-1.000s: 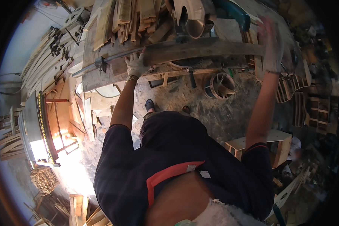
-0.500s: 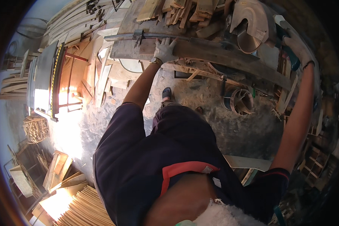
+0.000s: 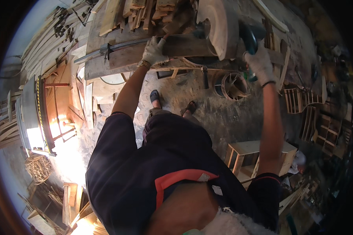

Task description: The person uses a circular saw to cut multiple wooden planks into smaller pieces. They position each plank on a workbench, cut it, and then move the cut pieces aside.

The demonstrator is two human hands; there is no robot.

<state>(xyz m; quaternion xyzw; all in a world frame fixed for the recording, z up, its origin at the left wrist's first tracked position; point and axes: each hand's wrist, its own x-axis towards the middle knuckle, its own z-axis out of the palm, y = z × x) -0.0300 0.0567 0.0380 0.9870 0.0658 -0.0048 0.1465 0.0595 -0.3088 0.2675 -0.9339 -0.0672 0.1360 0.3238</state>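
Note:
My left hand (image 3: pixel 155 53), in a pale work glove, lies on a long wooden board (image 3: pixel 125 62) beside a metal rail (image 3: pixel 117 47). Its fingers are stretched out, with the thumb apart. A circular saw (image 3: pixel 219 29) with a broad grey guard stands across the board, to the right of that hand. Behind the guard the blade is hidden. My right hand (image 3: pixel 259 64), gloved too, is closed around the saw's dark green handle (image 3: pixel 250 39).
Wood offcuts (image 3: pixel 141 13) are piled behind the rail. A dark clamp-like block (image 3: pixel 105 51) sits on the rail. Below the bench stand a round drum (image 3: pixel 233 86) and, nearer on the right, a wooden frame cabinet (image 3: pixel 245 150). Leaning panels (image 3: pixel 37 113) line the left.
The view has shifted, so the bench appears further left. My right hand and the saw have come left and nearer, and the guard now covers the blade. My left hand sits further right along the board.

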